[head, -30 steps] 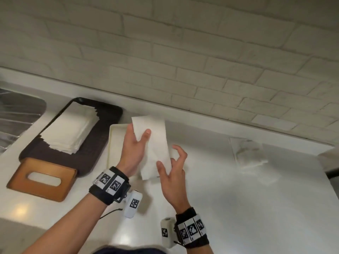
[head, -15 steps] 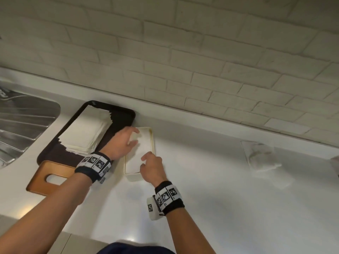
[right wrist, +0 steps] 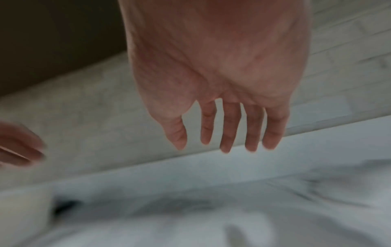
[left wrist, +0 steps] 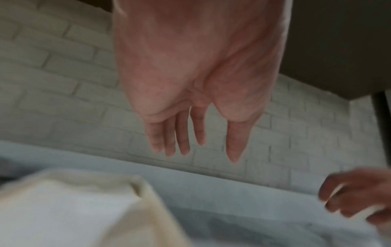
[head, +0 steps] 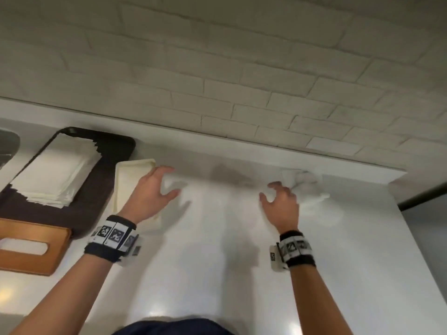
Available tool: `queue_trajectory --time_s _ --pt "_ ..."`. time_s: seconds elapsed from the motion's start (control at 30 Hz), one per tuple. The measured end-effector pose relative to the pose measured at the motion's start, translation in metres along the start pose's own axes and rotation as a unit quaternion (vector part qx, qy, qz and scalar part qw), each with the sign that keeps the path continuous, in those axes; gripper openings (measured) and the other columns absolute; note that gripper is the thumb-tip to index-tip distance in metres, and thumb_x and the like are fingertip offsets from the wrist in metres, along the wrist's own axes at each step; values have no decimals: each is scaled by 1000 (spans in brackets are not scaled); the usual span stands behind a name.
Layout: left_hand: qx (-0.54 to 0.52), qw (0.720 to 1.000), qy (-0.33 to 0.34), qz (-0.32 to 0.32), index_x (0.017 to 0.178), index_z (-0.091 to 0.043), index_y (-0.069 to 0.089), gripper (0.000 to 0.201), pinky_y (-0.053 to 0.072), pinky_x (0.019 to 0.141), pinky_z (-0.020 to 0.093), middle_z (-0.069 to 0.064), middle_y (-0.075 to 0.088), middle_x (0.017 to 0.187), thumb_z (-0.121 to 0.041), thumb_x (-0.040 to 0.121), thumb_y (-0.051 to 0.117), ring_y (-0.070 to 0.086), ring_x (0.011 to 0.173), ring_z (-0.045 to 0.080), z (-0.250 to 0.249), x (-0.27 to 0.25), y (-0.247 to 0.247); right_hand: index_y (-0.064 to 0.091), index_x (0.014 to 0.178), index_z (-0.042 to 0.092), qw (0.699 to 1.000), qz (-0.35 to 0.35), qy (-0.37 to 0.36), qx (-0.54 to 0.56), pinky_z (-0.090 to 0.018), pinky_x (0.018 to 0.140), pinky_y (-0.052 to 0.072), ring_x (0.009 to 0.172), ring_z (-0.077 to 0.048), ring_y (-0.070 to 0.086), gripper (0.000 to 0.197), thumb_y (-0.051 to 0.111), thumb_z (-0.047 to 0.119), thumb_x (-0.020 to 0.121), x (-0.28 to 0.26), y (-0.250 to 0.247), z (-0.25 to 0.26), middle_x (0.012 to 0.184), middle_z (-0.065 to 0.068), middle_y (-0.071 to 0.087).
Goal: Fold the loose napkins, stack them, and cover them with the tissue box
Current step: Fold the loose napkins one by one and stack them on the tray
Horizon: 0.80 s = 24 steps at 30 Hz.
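My right hand [head: 280, 204], fingers spread and empty, nears the crumpled napkin [head: 307, 187] at two o'clock to fold it; left hand [head: 150, 192] hovers spread above the tray [head: 125, 175] on the desk [head: 217, 262]

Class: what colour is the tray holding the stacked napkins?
Black tray, clearest in the head view.

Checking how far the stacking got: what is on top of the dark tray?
A stack of folded white napkins lies on the dark tray, toward its far left. What is under the stack is hidden.
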<state>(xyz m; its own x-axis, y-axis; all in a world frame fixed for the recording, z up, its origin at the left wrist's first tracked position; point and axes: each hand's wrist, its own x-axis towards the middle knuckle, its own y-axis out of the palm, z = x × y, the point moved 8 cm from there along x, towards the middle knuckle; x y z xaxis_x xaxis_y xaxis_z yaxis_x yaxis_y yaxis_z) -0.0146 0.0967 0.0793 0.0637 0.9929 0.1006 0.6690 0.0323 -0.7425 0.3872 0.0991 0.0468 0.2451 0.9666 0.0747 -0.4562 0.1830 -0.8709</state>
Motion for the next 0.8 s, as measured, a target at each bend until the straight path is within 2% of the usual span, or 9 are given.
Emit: queue_trajectory --time_s 0.07,0.13,0.2,0.33,0.47,0.6,0.67,0.73,0.8 --pt "-68 998 6 6 132 -25 65 44 48 111 36 -5 69 133 -31 93 83 64 126 16 -33 -9 33 62 137 32 996 0 42 -77 -56 104 52 133 -42 56 51 68 54 91 31 -10 -59 141 -14 63" --pt "-109 993 9 42 124 -31 68 32 51 109 37 -13 71 126 -32 95 80 65 123 8 -59 -19 73 49 150 47 987 58 89 -121 -65 120 32 157 -43 28 59 61 60 93 54 -10 -117 169 -10 35" --pt "-112 991 12 75 121 -34 69 26 53 107 34 -18 71 123 -34 97 78 65 121 3 -80 -30 114 34 157 59 977 134 109 -129 -69 125 19 165 -41 7 62 55 62 99 63 0 -163 179 1 11" --pt "-119 986 -24 117 116 -31 69 17 56 101 31 -16 73 118 -35 100 74 67 114 2 -102 -52 184 30 159 59 965 195 38 -172 -61 119 37 158 -38 26 59 47 63 103 32 19 -174 178 -1 17" --pt "-94 986 -79 117 104 -27 70 13 60 92 40 -15 75 102 -39 104 64 71 95 7 -110 -48 235 33 159 61 960 204 -28 -190 -55 117 40 154 -37 31 56 43 68 104 -50 26 -146 174 -3 23" --pt "30 977 -163 136 135 -14 57 59 50 102 45 4 58 133 -62 101 58 55 127 30 -110 -39 280 26 159 63 945 250 -94 -191 -54 115 43 154 -35 28 56 40 69 105 -125 21 -124 174 -3 19" --pt "86 973 -163 137 143 -9 46 71 47 103 49 10 46 140 -62 99 62 43 132 34 -120 -35 297 23 158 66 941 278 -104 -164 -52 111 46 151 -32 34 55 39 70 106 -135 10 -121 172 2 22" --pt "95 973 -165 132 146 -9 45 68 44 106 48 13 43 143 -53 99 67 39 134 36 -126 -31 309 28 156 63 958 249 -87 -115 -47 100 53 137 -28 55 52 38 70 106 -122 -10 -122 162 5 42" --pt "64 975 -166 133 143 -9 49 57 41 107 45 16 46 141 -39 100 70 42 131 38 -129 -26 317 41 148 51 988 132 -42 -69 -42 87 56 117 -25 70 44 40 66 107 -89 -34 -131 138 8 66"
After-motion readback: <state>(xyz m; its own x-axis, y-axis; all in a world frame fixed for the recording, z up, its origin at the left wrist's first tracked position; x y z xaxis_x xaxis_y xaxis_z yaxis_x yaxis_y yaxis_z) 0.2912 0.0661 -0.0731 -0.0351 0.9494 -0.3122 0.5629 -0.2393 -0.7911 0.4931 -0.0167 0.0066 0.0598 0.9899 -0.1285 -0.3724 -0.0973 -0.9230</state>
